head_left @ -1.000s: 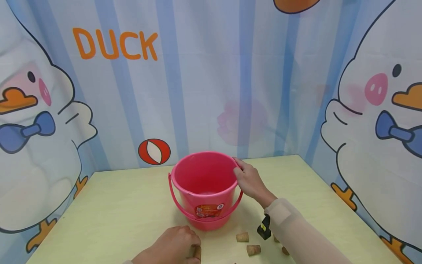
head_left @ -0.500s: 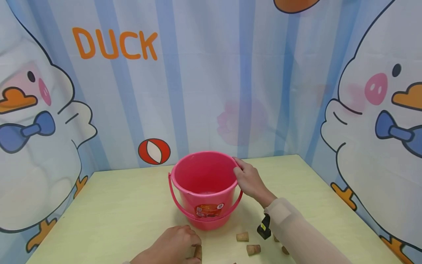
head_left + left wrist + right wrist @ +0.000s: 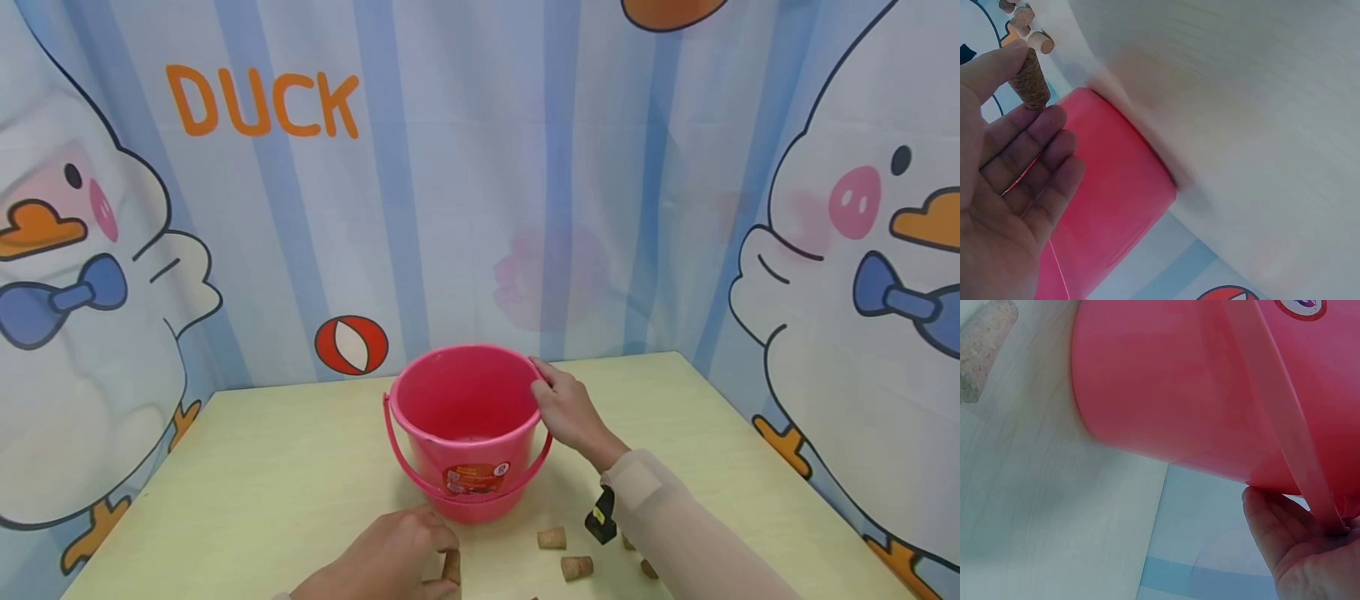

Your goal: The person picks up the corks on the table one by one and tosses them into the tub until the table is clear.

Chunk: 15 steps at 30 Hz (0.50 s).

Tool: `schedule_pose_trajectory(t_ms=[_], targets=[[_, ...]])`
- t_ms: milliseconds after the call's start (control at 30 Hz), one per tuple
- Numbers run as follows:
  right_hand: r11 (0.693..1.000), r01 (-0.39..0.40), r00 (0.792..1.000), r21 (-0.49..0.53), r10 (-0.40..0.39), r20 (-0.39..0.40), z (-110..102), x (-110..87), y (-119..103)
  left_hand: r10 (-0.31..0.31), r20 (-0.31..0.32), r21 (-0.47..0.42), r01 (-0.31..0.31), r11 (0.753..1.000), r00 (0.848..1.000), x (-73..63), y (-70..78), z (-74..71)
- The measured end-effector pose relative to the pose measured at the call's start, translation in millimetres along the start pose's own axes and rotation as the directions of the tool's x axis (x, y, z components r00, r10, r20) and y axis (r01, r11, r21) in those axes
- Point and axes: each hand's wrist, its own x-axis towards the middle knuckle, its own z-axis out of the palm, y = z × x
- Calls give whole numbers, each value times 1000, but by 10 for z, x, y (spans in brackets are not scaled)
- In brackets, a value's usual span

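Observation:
A pink bucket stands upright on the table, its handle hanging down across the front. My right hand grips the bucket's rim on the right side; in the right wrist view its fingers lie against the outside wall near the handle's end. Low in the head view, in front of the bucket, is my left hand. Between thumb and fingertip it pinches a cork, held lengthwise, while the other fingers are loosely bent. The bucket's visible inside shows no corks, though its near bottom is hidden.
Several loose corks lie on the pale yellow table, right of my left hand and partly under my right forearm. A black wrist device sits at the right sleeve. Duck-printed curtains enclose the table's back and sides.
The left hand shifts very slightly, and the gap between its thumb and finger around the cork shows more clearly. The bucket, right hand and loose corks stay in place.

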Motion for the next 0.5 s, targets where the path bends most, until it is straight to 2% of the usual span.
schedule_pose_trajectory(t_ms=[267, 500], targets=[[1000, -1, 1000, 7, 1, 3, -2, 4, -2, 29, -44, -19, -30, 999, 999, -12, 8, -45], [1000, -3, 1000, 5, 3, 3, -1, 5, 4, 17, -73, -2, -17, 1000, 997, -4, 34, -91]])
